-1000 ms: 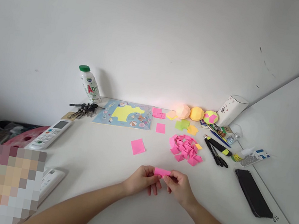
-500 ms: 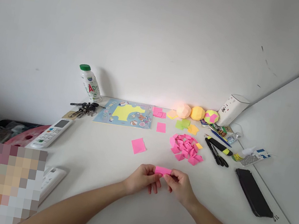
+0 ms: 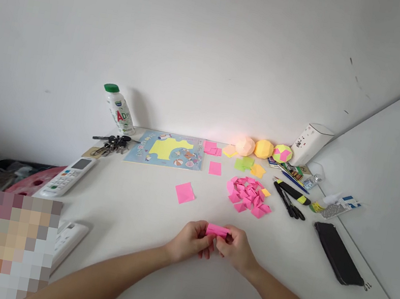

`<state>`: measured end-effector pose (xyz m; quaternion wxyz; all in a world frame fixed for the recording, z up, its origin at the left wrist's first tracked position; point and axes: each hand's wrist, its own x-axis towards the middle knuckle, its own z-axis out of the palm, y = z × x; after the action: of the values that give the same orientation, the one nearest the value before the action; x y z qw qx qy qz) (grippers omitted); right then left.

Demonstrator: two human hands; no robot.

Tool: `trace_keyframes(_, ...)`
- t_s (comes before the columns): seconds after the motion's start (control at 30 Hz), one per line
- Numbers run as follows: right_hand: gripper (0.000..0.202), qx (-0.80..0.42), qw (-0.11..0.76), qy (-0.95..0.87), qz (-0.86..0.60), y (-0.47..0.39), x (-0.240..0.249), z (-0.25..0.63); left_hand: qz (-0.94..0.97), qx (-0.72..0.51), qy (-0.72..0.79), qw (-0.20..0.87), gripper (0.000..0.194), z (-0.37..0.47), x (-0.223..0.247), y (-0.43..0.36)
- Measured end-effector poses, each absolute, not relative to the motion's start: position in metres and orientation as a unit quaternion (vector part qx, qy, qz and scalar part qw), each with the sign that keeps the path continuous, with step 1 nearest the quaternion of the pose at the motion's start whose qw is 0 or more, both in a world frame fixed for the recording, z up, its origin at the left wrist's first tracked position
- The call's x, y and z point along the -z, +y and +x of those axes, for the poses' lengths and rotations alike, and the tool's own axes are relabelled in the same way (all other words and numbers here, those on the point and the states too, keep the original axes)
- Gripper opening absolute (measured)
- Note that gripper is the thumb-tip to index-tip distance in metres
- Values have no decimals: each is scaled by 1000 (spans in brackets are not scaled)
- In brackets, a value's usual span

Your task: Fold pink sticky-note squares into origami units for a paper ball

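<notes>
Between my two hands is a pink sheet of paper (image 3: 217, 230), folded into a narrow strip and held just above the white table. My left hand (image 3: 194, 239) pinches its left end, with the lower fingers curled beneath. At the right end, my right hand (image 3: 239, 247) grips it between thumb and fingers. Beyond the hands lies a pile of folded pink paper pieces (image 3: 248, 196), with one orange piece at its right side. A flat pink square (image 3: 185, 193) rests ahead of my left hand, and a smaller-looking pink square (image 3: 215, 168) lies farther back.
Paper balls (image 3: 264, 149) line the wall near a white container (image 3: 311, 145). Scissors (image 3: 289, 201), a cutter (image 3: 293, 191) and a black pouch (image 3: 338, 254) lie right. A blue booklet (image 3: 137, 151), bottle (image 3: 119, 112), keys (image 3: 118, 144) and remote (image 3: 69, 178) are left.
The thumbs have shifted slightly along the pink paper, and its lower edge now shows a fold opening a little. The camera view has moved very slightly.
</notes>
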<state>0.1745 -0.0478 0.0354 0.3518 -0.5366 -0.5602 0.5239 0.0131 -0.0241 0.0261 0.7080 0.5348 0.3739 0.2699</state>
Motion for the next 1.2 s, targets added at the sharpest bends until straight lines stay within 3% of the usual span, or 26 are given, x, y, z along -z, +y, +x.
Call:
trace_keyframes(0.33,5,-486,362,-547,-576,-33,-34,200,476,-328,382,721,36,11,-25,-17)
trace_keyframes(0.53,12,-559,340,-581,-484,-44,-40,185,512,-283,359,727,34,11,-26,-18)
trace_keyframes(0.73,11,-564,351,-556,-500,-48,-35,182,523,-259,346,735,28,9,-24,-18)
trace_keyframes(1.07,8,-571,398,-484,-530,-40,-39,190,463,-320,335,756,23,5,-22,-13)
trace_keyframes(1.2,9,-582,376,-504,-515,-43,-36,188,490,-298,302,761,26,5,-27,-15)
